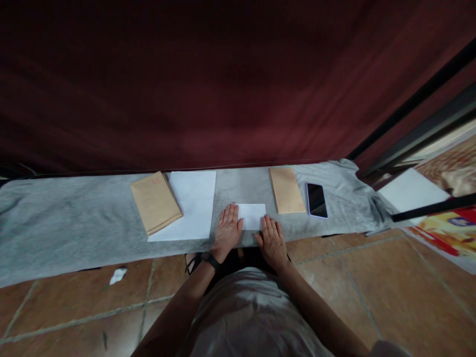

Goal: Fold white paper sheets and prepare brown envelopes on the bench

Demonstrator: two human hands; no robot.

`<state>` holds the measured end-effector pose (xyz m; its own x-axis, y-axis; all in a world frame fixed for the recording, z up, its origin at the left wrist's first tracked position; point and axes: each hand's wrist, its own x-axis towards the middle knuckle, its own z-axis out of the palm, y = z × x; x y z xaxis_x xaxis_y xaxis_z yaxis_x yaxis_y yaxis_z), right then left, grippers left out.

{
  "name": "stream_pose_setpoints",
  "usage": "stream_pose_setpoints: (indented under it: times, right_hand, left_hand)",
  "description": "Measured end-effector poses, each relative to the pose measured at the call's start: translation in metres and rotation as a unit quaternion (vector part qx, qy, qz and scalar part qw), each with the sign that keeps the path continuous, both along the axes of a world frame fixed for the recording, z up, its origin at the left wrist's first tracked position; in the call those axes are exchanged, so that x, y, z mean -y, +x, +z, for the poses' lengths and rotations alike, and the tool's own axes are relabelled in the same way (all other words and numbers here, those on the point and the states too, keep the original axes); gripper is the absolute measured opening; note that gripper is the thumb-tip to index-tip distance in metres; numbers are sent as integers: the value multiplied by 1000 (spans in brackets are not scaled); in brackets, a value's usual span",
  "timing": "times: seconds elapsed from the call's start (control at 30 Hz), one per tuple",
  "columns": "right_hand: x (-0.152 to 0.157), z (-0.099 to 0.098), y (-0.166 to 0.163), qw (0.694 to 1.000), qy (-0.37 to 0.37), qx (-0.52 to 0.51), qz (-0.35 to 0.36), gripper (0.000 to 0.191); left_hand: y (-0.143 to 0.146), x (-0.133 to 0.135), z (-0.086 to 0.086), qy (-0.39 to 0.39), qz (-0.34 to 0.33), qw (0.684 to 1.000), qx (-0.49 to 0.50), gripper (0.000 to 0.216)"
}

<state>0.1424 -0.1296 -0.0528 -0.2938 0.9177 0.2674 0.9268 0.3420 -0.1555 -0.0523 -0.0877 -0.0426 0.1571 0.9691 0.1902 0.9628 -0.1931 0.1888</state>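
Note:
A small white piece of paper, apparently folded, lies on the grey cloth in front of me. My left hand rests flat on its left edge, fingers stretched forward. On the right edge lie the fingertips of my right hand, also flat and extended. Left of my hands is larger white paper, partly covered by brown envelopes. Another brown envelope lies just beyond my right hand, with a phone beside it, its screen dark.
The long narrow bench is draped in grey cloth. Behind it hangs a dark red curtain. A dark metal frame and a white box-like item stand at the right. A crumpled white scrap lies on the tiled floor.

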Motion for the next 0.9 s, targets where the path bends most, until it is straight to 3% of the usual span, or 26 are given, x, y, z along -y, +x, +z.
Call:
stream_pose_setpoints:
  times: [0.27, 0.53, 0.67, 0.9]
  right_hand:
    - [-4, 9, -1, 1000, 3, -28, -4, 58]
    - [-41, 15, -35, 997, -21, -23, 64, 54]
    - [-47, 6, -39, 999, -12, -23, 31, 56]
    - [-41, -9, -17, 998, 33, -41, -31, 62]
  left_hand:
    - [-6, 16, 6, 7, 62, 998, -15, 59]
    - [-2, 16, 5, 3, -11, 1000, -28, 53]
    - [-2, 19, 2, 14, 3, 999, -30, 56]
    - [-2, 24, 0, 15, 34, 999, -17, 59]
